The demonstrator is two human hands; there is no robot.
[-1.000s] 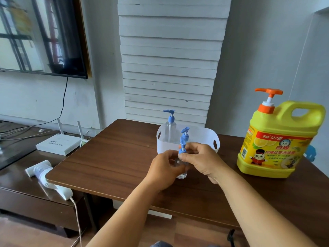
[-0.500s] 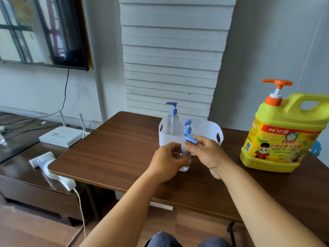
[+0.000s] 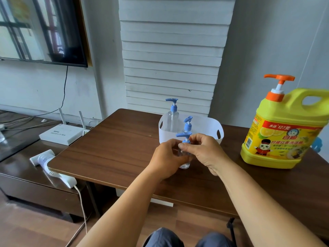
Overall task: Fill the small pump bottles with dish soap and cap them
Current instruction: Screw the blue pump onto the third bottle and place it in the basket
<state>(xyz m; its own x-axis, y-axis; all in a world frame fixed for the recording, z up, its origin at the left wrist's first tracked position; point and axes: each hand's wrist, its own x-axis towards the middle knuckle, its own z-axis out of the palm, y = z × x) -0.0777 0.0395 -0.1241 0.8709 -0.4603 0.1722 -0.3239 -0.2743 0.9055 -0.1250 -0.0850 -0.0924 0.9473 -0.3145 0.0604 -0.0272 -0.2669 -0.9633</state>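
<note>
Centre of the table, a small clear pump bottle (image 3: 185, 158) stands upright on the dark wooden table (image 3: 114, 150), its base showing just below the fingers. The left hand (image 3: 166, 160) wraps around the bottle's body from the left, curled shut on it. The right hand (image 3: 204, 151) comes in from the right, thumb and forefinger pinching the blue collar right at the bottle's neck. Above that pinch, the blue pump head (image 3: 183, 134) sticks up with its nozzle pointing left.

Just behind the hands sits a white basket (image 3: 218, 130) with cut-out handles. Inside it, two more pump bottles: a taller clear one (image 3: 171, 118) at the left with a blue pump on top, and a second one of which only the blue pump (image 3: 188, 124) shows above the hands, nozzle tilted up to the right.

Off to the right, well apart from the hands, a big yellow dish soap jug (image 3: 283, 132) stands upright with an orange pump (image 3: 278, 86) and a moulded handle, label facing forward.

Left of the table, a low dark cabinet (image 3: 26, 182) carries a white router (image 3: 61, 133) with two antennas and a white power strip (image 3: 51, 169). A dark screen (image 3: 42, 27) hangs on the wall above.
</note>
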